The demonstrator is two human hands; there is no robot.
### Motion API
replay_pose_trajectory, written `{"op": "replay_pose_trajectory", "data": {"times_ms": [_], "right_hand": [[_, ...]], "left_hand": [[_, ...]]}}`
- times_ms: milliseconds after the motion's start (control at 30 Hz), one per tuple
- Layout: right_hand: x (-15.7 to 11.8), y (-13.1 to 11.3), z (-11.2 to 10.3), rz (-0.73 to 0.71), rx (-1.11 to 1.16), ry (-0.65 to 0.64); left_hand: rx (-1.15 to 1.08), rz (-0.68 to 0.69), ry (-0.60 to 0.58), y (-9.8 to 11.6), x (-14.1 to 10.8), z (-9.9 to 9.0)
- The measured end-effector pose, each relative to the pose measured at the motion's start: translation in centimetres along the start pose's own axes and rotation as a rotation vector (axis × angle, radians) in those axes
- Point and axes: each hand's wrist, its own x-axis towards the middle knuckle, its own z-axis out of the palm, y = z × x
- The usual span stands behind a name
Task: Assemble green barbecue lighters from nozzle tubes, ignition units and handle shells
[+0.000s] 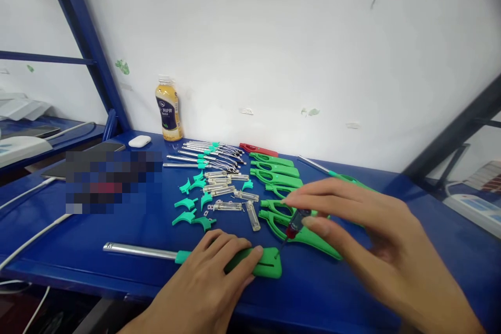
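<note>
A green lighter (270,262) with a long silver tube lies across the front of the blue table. My left hand (211,274) is wrapped over its handle and presses it down. Between the thumb and fingers of my right hand (364,229) is a small screwdriver (294,224), held tilted with its tip at the right end of the green handle. Several open green handle shells (313,235) lie behind it, partly hidden by my right hand. Clear fuel tanks (228,206) and teal triggers (185,216) are spread out behind my left hand.
Several silver tubes with wires (188,158) lie further back, beside a red handle shell (258,150). A yellow bottle (169,109) stands against the wall, near a white case (140,141). Another tube with a green handle (315,165) lies at the back right. White cables (33,245) cross the left side.
</note>
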Motion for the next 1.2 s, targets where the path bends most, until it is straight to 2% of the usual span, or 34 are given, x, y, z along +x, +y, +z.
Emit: {"op": "replay_pose_trajectory", "data": {"times_ms": [233,533,633,833,967,1200], "right_hand": [[-0.2,-0.2,0.0,-0.031,0.037,-0.051],[0.0,0.3,0.9,0.021,-0.012,0.054],[0.3,0.2,0.9,0.048,0.051,0.029],[0.3,0.1,0.1,-0.042,0.044,-0.048],[0.0,0.0,-0.3,0.001,0.061,-0.068],[0.5,0.0,0.2,0.091,0.065,0.000]], "left_hand": [[-0.011,-0.013,-0.024,0.0,-0.1,0.0],[-0.008,-0.003,-0.011,0.1,-0.1,-0.1],[-0.003,-0.001,-0.001,0.0,-0.1,-0.1],[0.007,0.007,0.026,0.0,-0.1,0.1],[0.013,0.005,0.020,0.1,0.0,0.1],[0.017,0.001,0.018,0.0,0.2,-0.1]]}}
